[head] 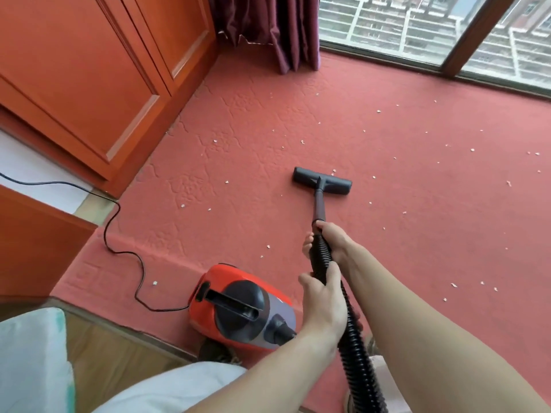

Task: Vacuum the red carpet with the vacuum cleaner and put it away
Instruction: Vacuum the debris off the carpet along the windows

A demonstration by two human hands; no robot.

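A red and grey canister vacuum cleaner (241, 308) sits on the near edge of the red carpet (387, 204). Its black ribbed hose (354, 347) runs up to a dark wand (318, 204) ending in a flat black floor head (322, 180) resting on the carpet. My right hand (334, 238) grips the top of the hose where it meets the wand. My left hand (323, 296) is closed round the hose just below it. Small white scraps (472, 149) lie scattered over the carpet, mostly to the right of the head.
Orange wooden cabinets (89, 79) line the left side. A dark red curtain (277, 28) hangs at the back beside a large window (417, 25). The black power cord (119, 222) snakes from the vacuum cleaner leftwards. Wooden floor (119, 347) and a white cloth (32, 362) lie nearest me.
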